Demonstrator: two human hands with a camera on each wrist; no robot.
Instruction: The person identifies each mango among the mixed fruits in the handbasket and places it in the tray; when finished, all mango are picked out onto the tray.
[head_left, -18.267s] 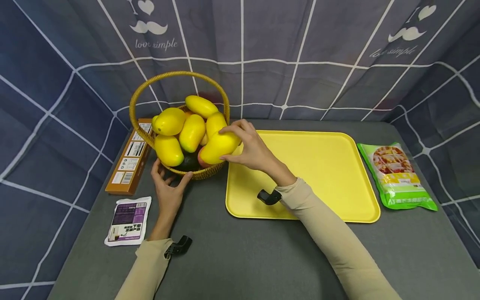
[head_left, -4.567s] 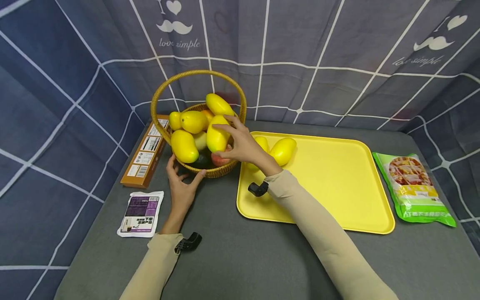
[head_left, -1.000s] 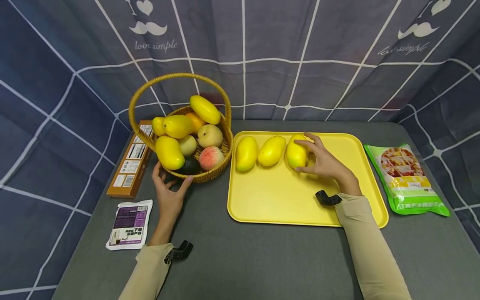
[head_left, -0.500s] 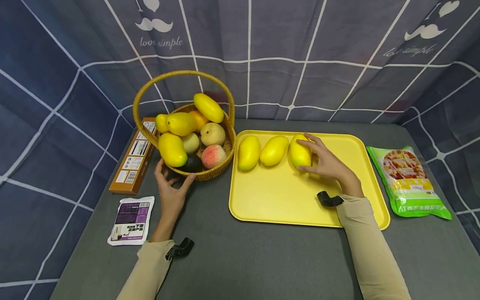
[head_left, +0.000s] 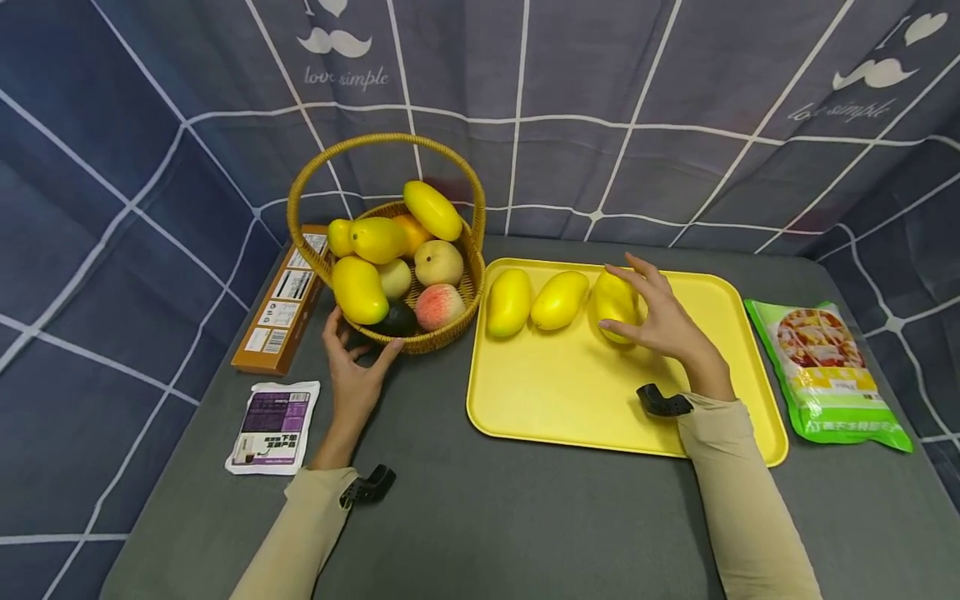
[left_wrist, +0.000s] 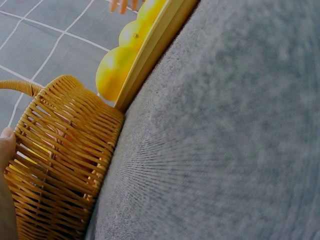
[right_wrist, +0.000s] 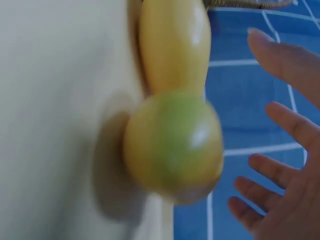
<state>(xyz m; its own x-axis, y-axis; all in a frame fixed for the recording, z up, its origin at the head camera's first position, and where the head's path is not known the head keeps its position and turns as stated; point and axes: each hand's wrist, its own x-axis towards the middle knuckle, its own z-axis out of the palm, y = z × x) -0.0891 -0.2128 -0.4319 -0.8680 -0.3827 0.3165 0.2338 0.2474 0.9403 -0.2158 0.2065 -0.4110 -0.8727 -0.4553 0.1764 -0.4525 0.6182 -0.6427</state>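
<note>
My left hand [head_left: 356, 385] holds the front of a woven basket [head_left: 450, 335], thumb at the rim and fingers against its left side; the left wrist view shows the thumb on the wicker wall [left_wrist: 65, 150]. Inside lie several yellow mangoes [head_left: 360, 290], a pink peach [head_left: 439, 307], pale round fruits [head_left: 438, 263], an orange fruit [head_left: 411, 234] and a dark avocado [head_left: 395, 319]. On the yellow tray [head_left: 555, 392] three mangoes form a row. My right hand [head_left: 670, 321] hovers by the rightmost mango [head_left: 615, 304], fingers spread; the right wrist view shows them apart from that green-tinged mango [right_wrist: 172, 145].
An orange-brown box [head_left: 281, 312] stands behind and left of the basket, with a white and purple pouch [head_left: 273, 429] in front of it. Right of the tray lies a green food bag [head_left: 828, 367]. A grey checked curtain [head_left: 562, 100] hangs behind.
Three mangoes have moved from the basket to the tray since the earliest frame. In the last second my right hand has let go of the third. The left hand stays at the basket.
</note>
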